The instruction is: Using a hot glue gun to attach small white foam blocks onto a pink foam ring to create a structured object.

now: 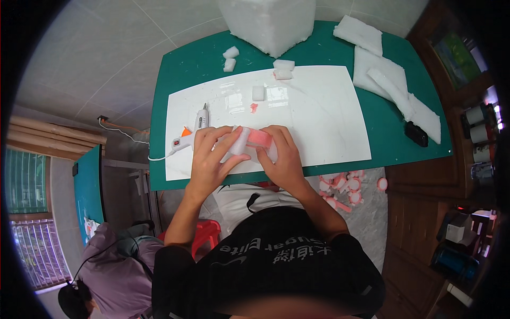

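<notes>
Over the near part of the white board (319,122), both hands grip a pink and white foam piece (259,139). My left hand (212,154) closes its fingers and thumb around the white foam end (240,141). On the other side my right hand (280,159) pinches the pink part, its fingers bent over the right end. Whether the pink and white parts are joined cannot be made out. A white hot glue gun (202,118) with an orange trigger lies just beyond my left hand. Farther off on the board sit a small white foam block (258,93) and a pink scrap (254,108).
A large white foam block (268,24) stands at the table's far edge. White foam sheets (380,72) and a black object (416,134) lie at the right of the green table (324,48). Several pink-and-white pieces (348,189) lie on the floor. Another person (119,266) is at lower left.
</notes>
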A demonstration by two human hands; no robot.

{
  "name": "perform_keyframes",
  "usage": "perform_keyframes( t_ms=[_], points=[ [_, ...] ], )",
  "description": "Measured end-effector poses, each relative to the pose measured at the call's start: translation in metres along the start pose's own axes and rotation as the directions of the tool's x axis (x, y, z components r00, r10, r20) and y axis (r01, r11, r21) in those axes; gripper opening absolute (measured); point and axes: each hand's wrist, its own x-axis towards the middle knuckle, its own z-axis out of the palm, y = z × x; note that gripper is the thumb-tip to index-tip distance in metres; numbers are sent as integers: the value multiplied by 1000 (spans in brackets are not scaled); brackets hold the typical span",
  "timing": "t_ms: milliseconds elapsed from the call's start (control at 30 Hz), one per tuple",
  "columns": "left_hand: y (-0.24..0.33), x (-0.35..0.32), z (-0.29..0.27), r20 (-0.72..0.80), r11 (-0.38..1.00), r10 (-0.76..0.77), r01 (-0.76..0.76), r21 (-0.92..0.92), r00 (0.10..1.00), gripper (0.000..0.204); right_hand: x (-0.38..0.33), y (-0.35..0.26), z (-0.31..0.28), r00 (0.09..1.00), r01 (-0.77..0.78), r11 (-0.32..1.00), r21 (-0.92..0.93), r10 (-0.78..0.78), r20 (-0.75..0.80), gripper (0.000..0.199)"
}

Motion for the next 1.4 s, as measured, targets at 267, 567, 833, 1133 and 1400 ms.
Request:
perform_keyframes(
  t_ms=[267, 567, 833, 1133, 1400],
  points=[
    [2, -1, 5, 20, 990, 34, -37, 137, 999, 58, 1, 0, 1, 1000, -5, 1000, -18, 5, -10, 38],
    [-1, -3, 2, 41, 995, 9, -13, 99, 999, 58, 2, 0, 4, 1000, -16, 1000, -20, 17, 25, 37],
    [-1, -4, 2, 51, 999, 0, -2, 40, 999, 60, 1, 0, 0, 999, 0, 999, -35, 1, 41, 39],
    [0, -4, 1, 36, 999, 33, -34, 29, 999, 51, 1, -3, -3, 997, 40, 999, -18, -38, 67, 46],
    [2, -6, -1, 24, 999, 32, -32, 4, 999, 53, 1, -6, -7, 992, 47, 998, 34, -51, 114, 53]
  ],
)
